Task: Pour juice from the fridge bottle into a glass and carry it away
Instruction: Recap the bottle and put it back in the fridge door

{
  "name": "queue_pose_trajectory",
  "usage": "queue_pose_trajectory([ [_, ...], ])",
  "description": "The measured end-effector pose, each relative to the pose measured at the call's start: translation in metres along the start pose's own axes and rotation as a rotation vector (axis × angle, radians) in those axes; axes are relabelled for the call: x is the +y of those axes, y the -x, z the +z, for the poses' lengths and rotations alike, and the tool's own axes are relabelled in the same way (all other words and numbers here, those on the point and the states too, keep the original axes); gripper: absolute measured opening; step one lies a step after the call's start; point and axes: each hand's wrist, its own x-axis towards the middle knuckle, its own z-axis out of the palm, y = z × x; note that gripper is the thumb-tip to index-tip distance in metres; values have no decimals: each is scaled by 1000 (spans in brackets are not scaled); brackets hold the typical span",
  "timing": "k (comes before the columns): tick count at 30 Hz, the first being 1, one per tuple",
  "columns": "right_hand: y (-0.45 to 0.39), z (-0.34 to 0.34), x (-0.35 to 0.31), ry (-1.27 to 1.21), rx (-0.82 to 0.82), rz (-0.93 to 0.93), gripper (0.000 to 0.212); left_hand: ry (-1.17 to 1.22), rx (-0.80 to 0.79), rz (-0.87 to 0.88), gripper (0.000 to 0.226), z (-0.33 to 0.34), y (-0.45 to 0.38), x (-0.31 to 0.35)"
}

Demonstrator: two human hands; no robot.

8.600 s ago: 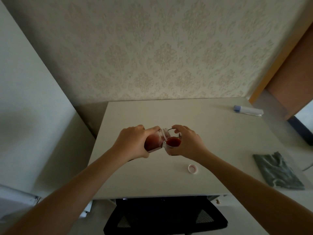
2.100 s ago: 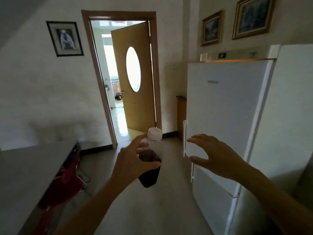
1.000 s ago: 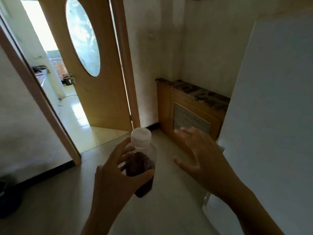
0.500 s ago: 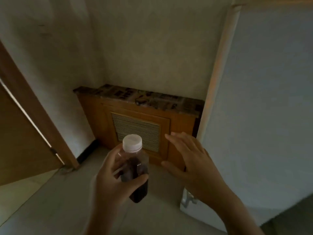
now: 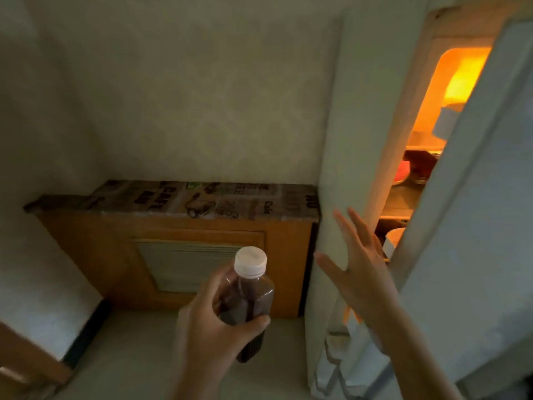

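My left hand (image 5: 213, 327) grips a clear plastic juice bottle (image 5: 248, 295) with dark red juice and a white cap, held upright at lower centre. The white fridge (image 5: 346, 140) stands at the right with its door (image 5: 484, 226) partly ajar; orange light glows inside and shelves with food show through the gap. My right hand (image 5: 360, 272) is spread with fingers apart at the door's opening edge, against the fridge front. No glass is in view.
A low wooden cabinet (image 5: 173, 255) with a vent grille and a patterned top stands against the wall left of the fridge. Pale floor (image 5: 129, 356) lies below. A wooden door edge (image 5: 26, 362) shows at the bottom left.
The view has swung right toward the fridge. The fridge door, shut before, now stands partly ajar with the interior lit. The bottle stays in my left hand.
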Motion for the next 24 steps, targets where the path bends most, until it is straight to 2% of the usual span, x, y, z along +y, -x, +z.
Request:
queue_pose_trajectory([
  [4, -20, 4, 12, 51, 175, 222, 82, 108, -216, 9, 81, 16, -64, -7],
  [9, -31, 8, 6, 166, 208, 413, 81, 204, -452, 208, 88, 39, -127, -1],
  [15, -17, 9, -1, 239, 276, 527, 71, 343, -741, 283, 90, 79, -169, 20],
  [17, -9, 5, -5, 275, 316, 512, 65, 407, -830, 290, 88, 97, -180, 32],
  [20, 8, -1, -10, 260, 356, 488, 56, 498, -850, 340, 86, 128, -190, 57],
  [24, 33, -15, -12, 185, 432, 551, 53, 604, -901, 433, 84, 168, -182, 97],
])
